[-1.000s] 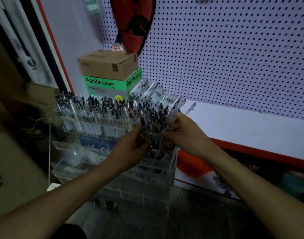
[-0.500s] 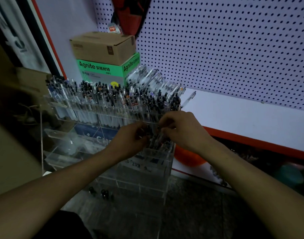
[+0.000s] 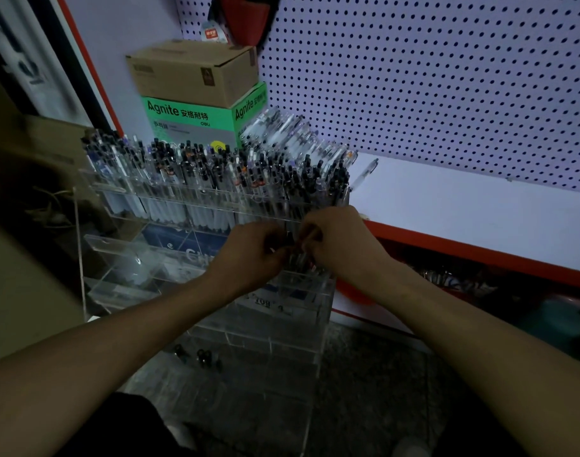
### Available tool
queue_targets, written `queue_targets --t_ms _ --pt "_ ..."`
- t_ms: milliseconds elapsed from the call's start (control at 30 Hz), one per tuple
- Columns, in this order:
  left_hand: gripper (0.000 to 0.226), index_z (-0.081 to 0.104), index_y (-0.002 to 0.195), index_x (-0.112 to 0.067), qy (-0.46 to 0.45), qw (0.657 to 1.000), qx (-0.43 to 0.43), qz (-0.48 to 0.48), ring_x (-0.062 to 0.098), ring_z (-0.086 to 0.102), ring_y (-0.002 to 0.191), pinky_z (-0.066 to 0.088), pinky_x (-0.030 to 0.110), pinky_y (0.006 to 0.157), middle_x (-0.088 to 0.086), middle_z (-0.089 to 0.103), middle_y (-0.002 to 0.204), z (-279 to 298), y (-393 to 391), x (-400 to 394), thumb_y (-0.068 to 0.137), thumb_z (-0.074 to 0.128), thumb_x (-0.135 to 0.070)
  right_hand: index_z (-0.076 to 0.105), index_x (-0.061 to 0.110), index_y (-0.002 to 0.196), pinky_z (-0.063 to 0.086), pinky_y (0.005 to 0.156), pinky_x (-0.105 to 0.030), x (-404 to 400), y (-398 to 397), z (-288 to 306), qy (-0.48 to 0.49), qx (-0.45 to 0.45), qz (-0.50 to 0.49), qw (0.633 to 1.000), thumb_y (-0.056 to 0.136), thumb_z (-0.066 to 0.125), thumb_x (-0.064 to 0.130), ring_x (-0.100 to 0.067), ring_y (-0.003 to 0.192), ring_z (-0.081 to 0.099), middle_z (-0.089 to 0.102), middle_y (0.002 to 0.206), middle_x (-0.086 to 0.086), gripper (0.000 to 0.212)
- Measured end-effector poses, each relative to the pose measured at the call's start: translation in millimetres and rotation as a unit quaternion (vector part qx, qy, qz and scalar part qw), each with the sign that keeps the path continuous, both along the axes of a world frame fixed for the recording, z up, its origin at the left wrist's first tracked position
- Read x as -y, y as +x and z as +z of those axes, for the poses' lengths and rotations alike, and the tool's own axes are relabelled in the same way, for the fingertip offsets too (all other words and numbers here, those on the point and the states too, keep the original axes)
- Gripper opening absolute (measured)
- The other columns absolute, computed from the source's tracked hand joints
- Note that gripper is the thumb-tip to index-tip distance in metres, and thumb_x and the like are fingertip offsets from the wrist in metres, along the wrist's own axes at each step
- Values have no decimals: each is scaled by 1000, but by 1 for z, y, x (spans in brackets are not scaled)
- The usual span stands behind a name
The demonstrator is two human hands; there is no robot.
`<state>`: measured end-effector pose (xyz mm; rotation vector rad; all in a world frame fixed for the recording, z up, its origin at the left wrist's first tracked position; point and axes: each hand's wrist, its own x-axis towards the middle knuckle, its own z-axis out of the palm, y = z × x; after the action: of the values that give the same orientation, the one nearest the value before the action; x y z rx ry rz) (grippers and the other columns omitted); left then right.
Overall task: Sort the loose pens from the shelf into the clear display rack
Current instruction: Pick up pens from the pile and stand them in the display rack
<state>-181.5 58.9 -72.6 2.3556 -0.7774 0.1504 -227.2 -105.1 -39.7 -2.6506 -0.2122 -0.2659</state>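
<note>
A clear tiered display rack [image 3: 117,258] stands on the floor in front of me, its top row packed with upright pens [image 3: 196,173]. My left hand [image 3: 249,255] and my right hand [image 3: 341,242] meet at the rack's right end, one tier below the top. Both curl their fingers round a small bundle of pens [image 3: 296,258] that stands in that compartment. A heap of loose pens [image 3: 288,136] leans behind the rack on the white shelf [image 3: 463,206], and one single pen [image 3: 364,174] lies at the heap's right edge.
A brown carton [image 3: 193,70] sits on a green Agnite box [image 3: 189,120] behind the rack. White pegboard [image 3: 430,77] backs the shelf, which has a red front edge [image 3: 479,255]. The rack's lower left compartments hold nothing I can make out. Small dark bits [image 3: 199,354] lie inside the rack's base.
Both hands have come down from the top row to the tier below, with the bundle of pens lowered into that compartment. The view has shifted closer to the rack.
</note>
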Motion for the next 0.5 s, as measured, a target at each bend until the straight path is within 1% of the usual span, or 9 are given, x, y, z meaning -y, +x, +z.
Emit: queue_targets --t_ms 67,167,200,267,333,400,500 --pt "12 72 95 -12 7 1000 -6 -2 3 54 70 35 5 61 -5 64 83 0 2 1 90 68 -22 71 8 90 58 73 -40 0 -1 0 -3 -7 2 1000 82 63 -1 -22 76 68 72 87 -8 15" --pt "13 72 97 -12 14 1000 -16 5 8 58 75 42 19 68 -4 64 84 -2 4 1 89 68 -22 71 8 96 57 76 -39 0 -4 2 -8 -22 10 1000 84 64 2 -21 80 68 72 91 -7 15" --pt "13 72 97 -12 17 1000 -19 8 11 60 77 43 22 69 -4 63 84 -4 5 0 89 68 -22 71 8 97 57 77 -39 0 -6 3 -9 -26 15 1000 84 65 2 -22 82 67 71 92 -7 15" --pt "14 71 96 -11 23 999 -26 6 18 65 80 50 29 70 2 68 87 -8 4 -1 87 69 -21 70 7 96 56 77 -41 0 -8 2 -11 -28 29 999 83 66 1 -21 82 67 71 91 -8 15" --pt "15 72 97 -10 29 999 -20 2 21 66 79 55 36 70 7 71 89 -11 3 -2 85 70 -20 70 7 94 55 75 -41 1 -9 4 -19 -21 43 999 81 65 -1 -21 80 67 71 89 -7 16" --pt "16 73 96 -10 37 999 -19 -3 23 66 76 57 39 70 10 72 88 -10 0 -1 85 70 -21 70 7 93 54 75 -42 2 -9 7 -30 -10 44 999 80 64 -2 -21 80 65 70 88 -7 17" --pt "18 74 101 -10 55 998 -36 -22 23 68 81 56 35 74 10 74 95 -10 -4 2 87 69 -20 71 8 95 55 77 -37 7 -10 14 -21 15 37 999 82 63 -2 -20 83 65 70 90 -7 18"
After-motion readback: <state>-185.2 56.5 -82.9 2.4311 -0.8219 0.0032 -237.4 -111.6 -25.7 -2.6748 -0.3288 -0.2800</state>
